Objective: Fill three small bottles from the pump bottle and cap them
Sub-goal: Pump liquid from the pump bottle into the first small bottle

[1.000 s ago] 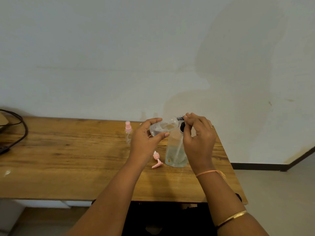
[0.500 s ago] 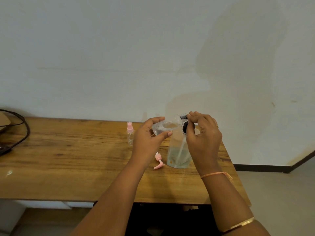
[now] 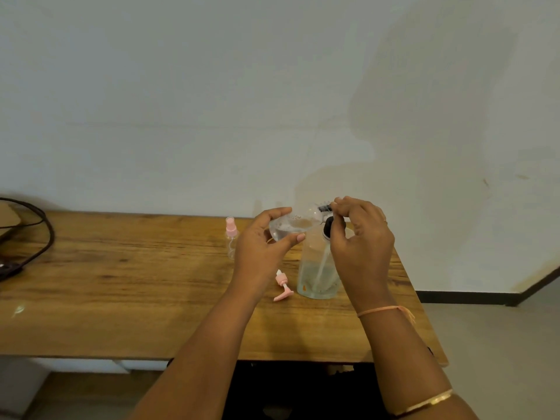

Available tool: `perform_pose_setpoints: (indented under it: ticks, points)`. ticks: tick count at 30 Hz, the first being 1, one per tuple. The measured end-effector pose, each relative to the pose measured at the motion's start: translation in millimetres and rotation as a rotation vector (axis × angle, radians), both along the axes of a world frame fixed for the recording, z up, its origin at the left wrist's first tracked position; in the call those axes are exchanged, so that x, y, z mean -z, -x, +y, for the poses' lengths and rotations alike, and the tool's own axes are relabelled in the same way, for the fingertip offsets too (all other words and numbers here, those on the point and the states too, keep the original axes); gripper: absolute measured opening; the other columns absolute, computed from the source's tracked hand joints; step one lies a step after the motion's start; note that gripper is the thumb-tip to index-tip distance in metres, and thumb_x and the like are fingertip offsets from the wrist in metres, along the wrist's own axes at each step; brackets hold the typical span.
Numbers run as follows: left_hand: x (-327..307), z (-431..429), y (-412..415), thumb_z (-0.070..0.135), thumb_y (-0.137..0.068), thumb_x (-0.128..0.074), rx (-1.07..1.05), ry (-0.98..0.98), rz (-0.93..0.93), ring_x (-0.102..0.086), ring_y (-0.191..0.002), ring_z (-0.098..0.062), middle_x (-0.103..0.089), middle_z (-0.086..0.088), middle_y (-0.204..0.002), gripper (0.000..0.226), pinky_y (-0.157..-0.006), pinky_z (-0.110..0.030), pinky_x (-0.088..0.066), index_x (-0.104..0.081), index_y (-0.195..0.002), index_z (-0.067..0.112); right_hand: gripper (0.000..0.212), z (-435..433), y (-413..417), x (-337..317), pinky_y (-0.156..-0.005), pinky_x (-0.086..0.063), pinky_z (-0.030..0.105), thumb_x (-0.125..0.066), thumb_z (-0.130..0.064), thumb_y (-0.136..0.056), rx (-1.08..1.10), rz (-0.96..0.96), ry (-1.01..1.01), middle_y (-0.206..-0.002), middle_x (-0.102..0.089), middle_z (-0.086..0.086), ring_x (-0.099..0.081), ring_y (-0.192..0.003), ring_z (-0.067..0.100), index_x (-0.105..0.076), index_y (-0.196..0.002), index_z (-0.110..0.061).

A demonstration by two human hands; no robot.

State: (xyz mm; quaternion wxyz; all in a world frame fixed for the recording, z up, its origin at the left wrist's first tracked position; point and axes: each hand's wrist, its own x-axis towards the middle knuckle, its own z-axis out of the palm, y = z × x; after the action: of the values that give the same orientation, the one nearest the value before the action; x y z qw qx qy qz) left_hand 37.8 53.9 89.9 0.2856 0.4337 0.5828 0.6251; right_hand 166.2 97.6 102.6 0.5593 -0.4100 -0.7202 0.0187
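Setting: wooden surface against a pale wall, seen from above past two bare forearms.

Left hand: curled round a small clear bottle, with the thumb along the near side and the fingers over the far side.

Small clear bottle: held in the air above the surface, lying almost on its side, mouth pointing right toward the other hand. A little liquid pooled along its lower side, with a brownish tint in part.

Right hand: fingers curled, thumb and forefinger tips pinching a black ribbed piece at the small bottle's mouth. Cannot tell whether this is a cap or a spout.

Pump bottle: tall and clear, upright on the surface, directly below the two hands. Black collar at its top, partly behind the right hand's fingers. Pale tube slanting down inside, and liquid only in the lower part.

Pink spray bottle: small, clear body with a pink top, upright near the back edge of the surface. Left of the left hand and not touching it.

Pink pump cap: lying on its side on the surface, just beside the pump bottle's base, on its left.

Cable: dark, looping across the far left end of the surface.

Right arm: orange thread tied at the wrist, gold bangle farther up the forearm.
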Motion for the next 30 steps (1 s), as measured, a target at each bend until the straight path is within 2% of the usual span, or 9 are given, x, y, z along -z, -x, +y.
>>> perform_pose_setpoints:
  ticks: [3,6,12,16,19,25,30]
  points:
    - [-0.5,1.1,-0.5,0.011,-0.070,-0.079,-0.004,-0.001,-0.006,-0.063,-0.105,-0.013,-0.064,0.005,-0.113,0.044,-0.088,-0.034,-0.054,-0.060,-0.099,0.038,0.018,3.1,-1.2,-4.0,-0.082,-0.038,0.008,-0.066,0.009,-0.076,-0.011,-0.035,-0.002,-0.092,-0.069,0.010,-0.062,-0.094,0.023,-0.070,-0.090,-0.001]
    - [1.9,0.4,0.6,0.011,-0.070,-0.079,-0.001,0.010,-0.004,-0.062,-0.105,-0.013,-0.064,0.005,-0.113,0.043,-0.088,-0.033,-0.054,-0.060,-0.099,0.036,0.019,4.5,0.6,0.3,-0.077,-0.041,0.014,-0.068,0.010,-0.075,-0.003,-0.055,0.025,-0.090,-0.068,0.010,-0.063,-0.089,0.025,-0.069,-0.090,-0.001]
    - [3.2,-0.2,-0.4,0.010,-0.070,-0.079,0.015,0.034,-0.016,-0.064,-0.101,-0.011,-0.064,0.009,-0.108,0.042,-0.083,-0.023,-0.054,-0.059,-0.096,0.037,0.019,6.4,3.1,11.0,-0.082,-0.033,0.004,-0.069,0.011,-0.075,0.019,-0.046,0.028,-0.089,-0.067,0.011,-0.062,-0.086,0.027,-0.068,-0.090,-0.001]
    - [0.2,-1.0,-0.2,0.009,-0.071,-0.078,0.026,0.015,-0.020,-0.063,-0.103,-0.011,-0.063,0.010,-0.108,0.043,-0.085,-0.029,-0.054,-0.059,-0.098,0.036,0.019,0.8,3.1,4.4,-0.079,-0.034,0.008,-0.066,0.011,-0.076,0.020,-0.039,0.021,-0.090,-0.066,0.010,-0.060,-0.087,0.024,-0.067,-0.091,-0.001]
    - [-0.4,-2.7,0.1,0.008,-0.071,-0.078,0.032,0.005,-0.034,-0.063,-0.102,-0.010,-0.062,0.014,-0.106,0.042,-0.084,-0.028,-0.054,-0.058,-0.099,0.034,0.018,-0.3,1.2,-2.2,-0.081,-0.034,0.010,-0.065,0.010,-0.076,-0.001,-0.049,0.011,-0.090,-0.067,0.010,-0.061,-0.088,0.024,-0.068,-0.090,-0.001]
    - [1.3,-2.4,0.5,0.009,-0.071,-0.078,0.031,0.009,-0.030,-0.063,-0.101,-0.009,-0.063,0.011,-0.105,0.042,-0.084,-0.025,-0.054,-0.058,-0.100,0.032,0.019,2.7,1.1,2.5,-0.081,-0.038,0.008,-0.067,0.010,-0.077,0.004,-0.061,0.017,-0.094,-0.068,0.010,-0.063,-0.093,0.025,-0.069,-0.092,-0.002]
    - [4.7,-1.6,2.2,0.011,-0.071,-0.079,0.021,0.050,0.007,-0.062,-0.104,-0.010,-0.063,0.007,-0.111,0.042,-0.085,-0.027,-0.054,-0.057,-0.099,0.035,0.020,5.8,3.8,12.7,-0.089,-0.030,0.001,-0.068,0.011,-0.074,0.016,-0.044,-0.008,-0.092,-0.068,0.013,-0.063,-0.092,0.028,-0.068,-0.091,0.001]
